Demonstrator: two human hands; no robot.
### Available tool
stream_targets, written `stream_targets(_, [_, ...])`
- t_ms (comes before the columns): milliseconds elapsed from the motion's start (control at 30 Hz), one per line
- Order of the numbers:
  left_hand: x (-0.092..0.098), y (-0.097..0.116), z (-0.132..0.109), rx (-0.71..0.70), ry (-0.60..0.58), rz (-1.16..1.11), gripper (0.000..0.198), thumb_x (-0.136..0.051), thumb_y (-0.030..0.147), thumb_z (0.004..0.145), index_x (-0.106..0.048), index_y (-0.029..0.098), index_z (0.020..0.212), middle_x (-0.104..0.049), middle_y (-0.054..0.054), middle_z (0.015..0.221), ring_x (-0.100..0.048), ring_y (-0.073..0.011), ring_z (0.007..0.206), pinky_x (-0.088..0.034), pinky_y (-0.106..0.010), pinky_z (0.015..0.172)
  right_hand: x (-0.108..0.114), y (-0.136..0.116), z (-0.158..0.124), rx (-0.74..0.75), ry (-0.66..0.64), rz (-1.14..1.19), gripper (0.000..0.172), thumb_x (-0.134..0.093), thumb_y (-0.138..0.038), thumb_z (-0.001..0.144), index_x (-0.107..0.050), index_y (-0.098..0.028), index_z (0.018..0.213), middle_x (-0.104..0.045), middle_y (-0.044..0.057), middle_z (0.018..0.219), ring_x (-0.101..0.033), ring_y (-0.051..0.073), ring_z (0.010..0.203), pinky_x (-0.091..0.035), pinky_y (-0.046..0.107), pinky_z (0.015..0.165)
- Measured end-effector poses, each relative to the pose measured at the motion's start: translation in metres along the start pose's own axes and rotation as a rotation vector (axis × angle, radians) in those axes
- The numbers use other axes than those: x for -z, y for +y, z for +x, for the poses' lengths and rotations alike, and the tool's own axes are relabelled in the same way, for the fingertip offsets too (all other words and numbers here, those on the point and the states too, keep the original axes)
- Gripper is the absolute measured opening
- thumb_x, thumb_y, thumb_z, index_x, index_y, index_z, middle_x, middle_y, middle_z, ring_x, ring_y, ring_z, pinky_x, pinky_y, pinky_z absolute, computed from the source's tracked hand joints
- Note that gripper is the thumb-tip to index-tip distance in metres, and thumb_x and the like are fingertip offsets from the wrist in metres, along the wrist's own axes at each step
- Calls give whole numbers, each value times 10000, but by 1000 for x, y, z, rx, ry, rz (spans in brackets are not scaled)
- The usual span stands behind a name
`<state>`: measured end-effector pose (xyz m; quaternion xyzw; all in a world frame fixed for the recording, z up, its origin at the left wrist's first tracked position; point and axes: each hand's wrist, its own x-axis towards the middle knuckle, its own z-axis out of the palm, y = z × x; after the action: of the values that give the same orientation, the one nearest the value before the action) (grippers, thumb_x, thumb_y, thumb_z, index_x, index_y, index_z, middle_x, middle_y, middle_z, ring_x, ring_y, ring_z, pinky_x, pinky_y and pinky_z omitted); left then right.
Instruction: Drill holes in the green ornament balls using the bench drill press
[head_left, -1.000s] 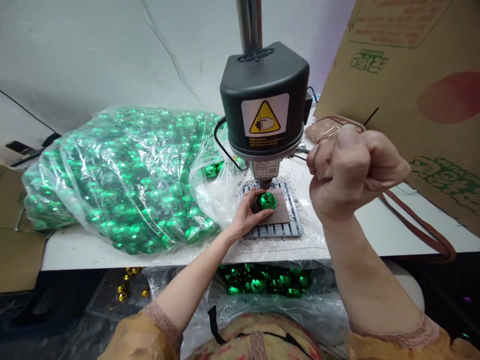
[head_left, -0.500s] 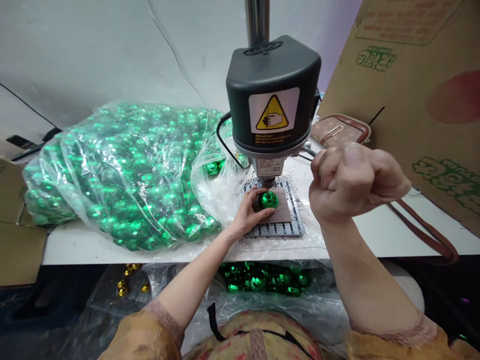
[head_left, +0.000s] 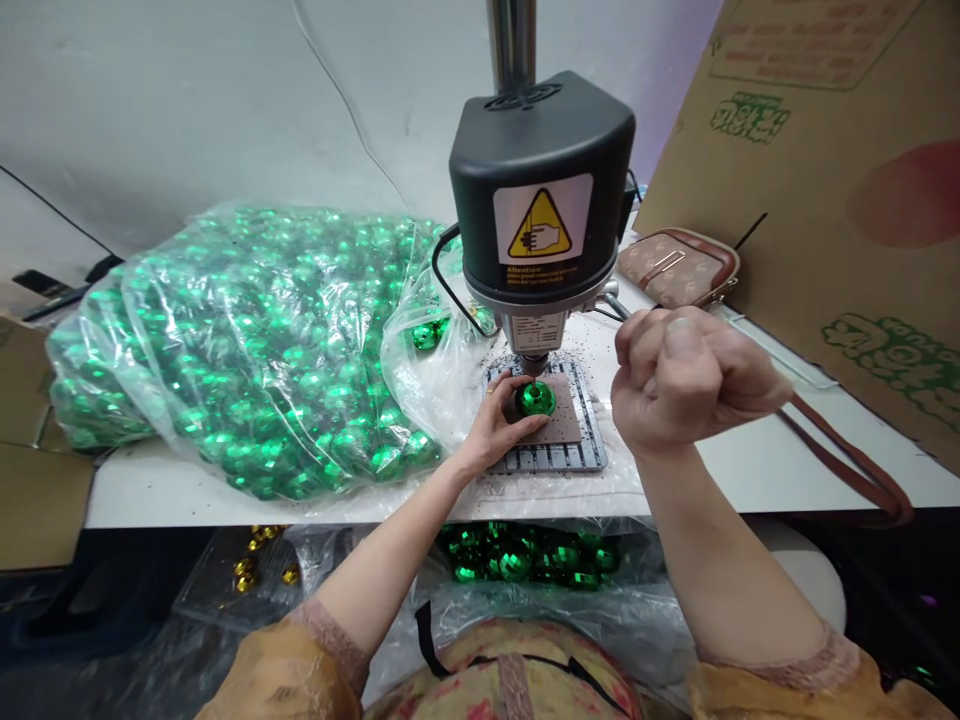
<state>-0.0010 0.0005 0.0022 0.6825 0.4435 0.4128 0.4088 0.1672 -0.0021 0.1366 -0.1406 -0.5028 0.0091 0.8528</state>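
Observation:
My left hand (head_left: 495, 428) grips a shiny green faceted ball (head_left: 538, 398) on the brown pad (head_left: 565, 423) of the bench drill's slotted base (head_left: 559, 458). The bit under the black drill head (head_left: 541, 190) sits right above the ball. My right hand (head_left: 686, 378) is closed in a fist to the right of the drill head, wrapped round its feed lever, which is mostly hidden in the fist.
A large clear bag of green balls (head_left: 240, 340) fills the table's left half. More green balls lie in plastic below the table edge (head_left: 525, 560), with a few gold ones (head_left: 255, 570) to the left. A small patterned purse (head_left: 679, 265) and a cardboard box (head_left: 825, 170) stand at the right.
My right fist has come down and slightly left with the lever. My left hand stays on the ball under the bit.

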Motion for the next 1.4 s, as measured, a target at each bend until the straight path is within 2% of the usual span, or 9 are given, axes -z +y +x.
stream_targets(233, [0,-2,0,-45,5,-6,564,-841,443,755,-627,272,1248,-609,-92,1316,-501,-311,1368,-395,-435,1138,3,-1,-6,57,-45,30,472,-546,-93,844,-161,-170,582,-218,-72,476,-261,17,404,-321,235,431])
stream_targets(500, [-7,11,-9,-95,208,185,494,-833,412,771,-642,228,1188,-634,-107,1252,-591,-285,1245,-479,-443,1056,-26,-12,40,-237,55,-90,446,-596,-174,864,-286,-215,547,-283,-79,430,-297,51,391,-278,273,414])
stream_targets(667, [-5,24,-68,-478,382,402,527,-820,440,781,-583,216,1195,-689,-73,1017,-689,-214,932,-574,-343,794,-30,-15,47,-258,42,-142,409,-558,-180,895,-292,-222,586,-300,-81,473,-320,36,437,-318,253,482])
stream_targets(800, [-7,0,-137,-804,-54,622,444,-724,524,855,-604,239,1173,-715,-94,1040,-683,-168,754,-543,-269,623,-33,-13,45,-244,83,-107,394,-550,-174,902,-292,-238,611,-290,-79,493,-317,48,427,-326,270,496])
stream_targets(933, [-28,-33,-178,-495,-671,835,444,-635,486,930,-590,246,1302,-701,-114,1127,-681,-218,863,-558,-314,711,-37,-8,46,-154,106,-53,393,-536,-107,889,-299,-245,607,-280,-87,455,-276,58,389,-298,279,462])
stream_targets(1033, [-52,-42,-185,-262,-852,804,576,-636,476,932,-484,269,1448,-660,-122,1217,-661,-273,1028,-565,-371,828,-36,-6,47,-159,105,-79,387,-524,-121,898,-303,-245,606,-294,-89,451,-270,58,385,-308,272,450])
stream_targets(1133, [-63,-38,-184,-315,-903,742,467,-580,380,966,-518,281,1419,-644,-129,1276,-670,-244,918,-558,-364,769,-33,-6,46,-176,84,-75,396,-551,-147,887,-304,-241,592,-295,-89,450,-276,48,396,-307,259,443])
stream_targets(1233, [-43,-24,-173,-457,-754,565,206,-533,348,962,-689,272,1073,-720,-99,1053,-659,-206,762,-540,-348,689,-29,-7,45,-196,49,-31,396,-584,-168,875,-327,-233,580,-328,-85,438,-281,44,389,-283,263,423])
stream_targets(1400, [38,14,-95,-375,30,414,204,-512,303,942,-686,260,845,-721,-86,917,-680,-244,893,-548,-408,784,-28,-11,44,-239,55,-34,397,-588,-181,878,-363,-219,554,-353,-85,427,-292,35,378,-261,269,421])
